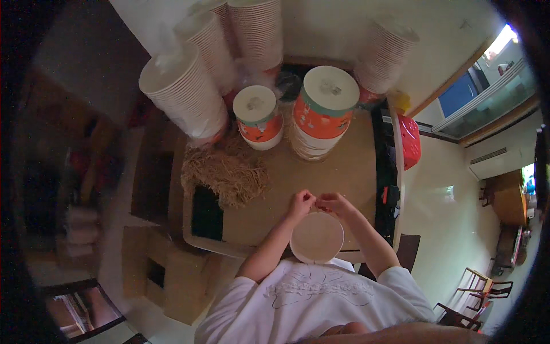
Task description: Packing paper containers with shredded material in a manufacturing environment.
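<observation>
My left hand (301, 204) and my right hand (336, 203) meet over the table's near part, fingertips pinched close together. What they hold, if anything, is too small to make out. Just below them, against my shirt, an open white paper bucket (317, 238) shows its round mouth and pale inside; my hands are at its far rim. Left of my hands lies a tangled heap of brown twine-like strands (226, 172). Farther back stand a small stack of orange, green and white paper buckets (259, 129) and a taller, wider bucket stack (324, 114), both upside down.
Tall stacks of nested white paper buckets (182, 94) in clear plastic line the back left, with another bucket stack (387, 54) at the back right. A red plastic container (408, 142) is beyond the table's (344, 166) right edge. Open cardboard boxes (186, 281) sit on the floor at left.
</observation>
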Available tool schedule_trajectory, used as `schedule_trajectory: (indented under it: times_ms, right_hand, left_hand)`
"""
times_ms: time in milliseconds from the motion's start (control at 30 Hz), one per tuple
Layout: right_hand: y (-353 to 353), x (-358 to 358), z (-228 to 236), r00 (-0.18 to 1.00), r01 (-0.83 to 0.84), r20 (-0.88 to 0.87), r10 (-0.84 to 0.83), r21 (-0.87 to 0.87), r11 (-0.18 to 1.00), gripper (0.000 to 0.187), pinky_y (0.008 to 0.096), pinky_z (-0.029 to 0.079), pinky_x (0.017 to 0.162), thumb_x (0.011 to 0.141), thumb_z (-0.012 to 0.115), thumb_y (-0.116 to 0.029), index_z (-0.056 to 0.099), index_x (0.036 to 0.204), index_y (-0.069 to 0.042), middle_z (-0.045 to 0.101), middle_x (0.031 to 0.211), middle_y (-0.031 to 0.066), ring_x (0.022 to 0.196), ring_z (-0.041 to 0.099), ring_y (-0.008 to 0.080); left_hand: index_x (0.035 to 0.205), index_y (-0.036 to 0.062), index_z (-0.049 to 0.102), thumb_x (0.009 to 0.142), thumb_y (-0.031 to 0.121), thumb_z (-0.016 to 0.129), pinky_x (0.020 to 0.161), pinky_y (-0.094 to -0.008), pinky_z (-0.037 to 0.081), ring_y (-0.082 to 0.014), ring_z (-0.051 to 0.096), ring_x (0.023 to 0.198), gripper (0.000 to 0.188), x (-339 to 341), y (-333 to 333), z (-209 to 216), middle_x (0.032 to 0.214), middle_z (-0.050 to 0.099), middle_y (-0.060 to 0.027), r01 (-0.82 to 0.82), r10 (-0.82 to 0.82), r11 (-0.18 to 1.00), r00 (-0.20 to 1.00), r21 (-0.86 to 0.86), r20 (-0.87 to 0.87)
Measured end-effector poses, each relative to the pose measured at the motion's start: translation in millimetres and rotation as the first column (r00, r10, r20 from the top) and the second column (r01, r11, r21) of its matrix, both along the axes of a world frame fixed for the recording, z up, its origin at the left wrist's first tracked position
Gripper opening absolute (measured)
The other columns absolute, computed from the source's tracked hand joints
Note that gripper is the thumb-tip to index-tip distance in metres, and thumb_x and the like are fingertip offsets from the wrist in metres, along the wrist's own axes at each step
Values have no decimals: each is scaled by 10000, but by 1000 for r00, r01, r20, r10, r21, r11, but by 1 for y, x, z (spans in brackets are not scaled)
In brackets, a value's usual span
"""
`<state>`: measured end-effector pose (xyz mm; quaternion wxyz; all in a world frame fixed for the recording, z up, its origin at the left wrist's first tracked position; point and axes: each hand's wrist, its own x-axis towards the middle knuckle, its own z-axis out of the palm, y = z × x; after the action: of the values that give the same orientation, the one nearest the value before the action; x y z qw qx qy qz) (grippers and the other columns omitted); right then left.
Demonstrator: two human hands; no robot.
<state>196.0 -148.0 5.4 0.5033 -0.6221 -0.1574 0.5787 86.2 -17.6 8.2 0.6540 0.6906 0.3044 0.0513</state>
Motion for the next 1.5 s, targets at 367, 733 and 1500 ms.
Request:
schedule_trajectory:
  times_ms: [367,733,1500]
  right_hand:
    - [-7,-11,21,998,-61,-11,61,38,997,128,216,394,574,762,574,-163,602,802,-45,570,708,-9,648,497,70]
    - [-15,-6,3,983,-173,-62,172,-11,985,128,199,364,519,761,573,-168,598,816,-55,560,692,-14,581,468,60]
    - [-59,-26,4,934,338,-185,-304,187,922,140,194,420,569,787,561,-101,563,911,-37,562,835,18,707,508,65]
  left_hand:
    - [646,41,487,744,97,581,461,-239,371,-73,453,499,147,2,1,-38,534,482,5,-267,267,963,950,-24,159]
    - [691,47,521,762,107,576,432,-217,372,-64,470,492,108,-7,5,15,551,508,1,-57,57,944,998,-324,-9]
    - [765,46,622,707,143,637,574,-281,454,-164,575,604,114,2,-33,49,653,591,-67,317,-318,868,946,382,-65]
